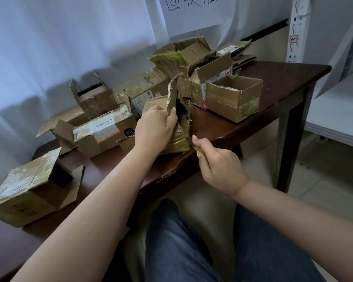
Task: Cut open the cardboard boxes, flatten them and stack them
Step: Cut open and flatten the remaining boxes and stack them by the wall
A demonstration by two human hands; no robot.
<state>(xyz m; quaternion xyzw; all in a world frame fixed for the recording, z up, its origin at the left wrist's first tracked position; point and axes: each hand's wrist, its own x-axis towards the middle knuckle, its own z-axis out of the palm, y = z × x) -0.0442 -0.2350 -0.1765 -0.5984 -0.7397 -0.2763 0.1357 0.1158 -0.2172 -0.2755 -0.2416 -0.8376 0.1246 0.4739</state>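
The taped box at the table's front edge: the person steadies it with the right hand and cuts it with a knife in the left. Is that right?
Not quite: the hands are swapped. The head view shows the left hand gripping the taped box while the right hand holds the knife against it.

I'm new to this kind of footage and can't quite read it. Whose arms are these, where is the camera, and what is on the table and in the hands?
There is no machine here: the arms belong to a person wearing a wide-angle camera on the head, so the single picture looks forward and down over their own lap. The left hand holds a small taped cardboard box at the near edge of a dark brown table, its grip around the box's torn flap. The right hand grips a small cutter with its tip against the box's lower corner. Around it lie more boxes, several already opened, such as the open-topped box behind and a taped box at the far left. At the far right corner lies what looks like a flattened pile.
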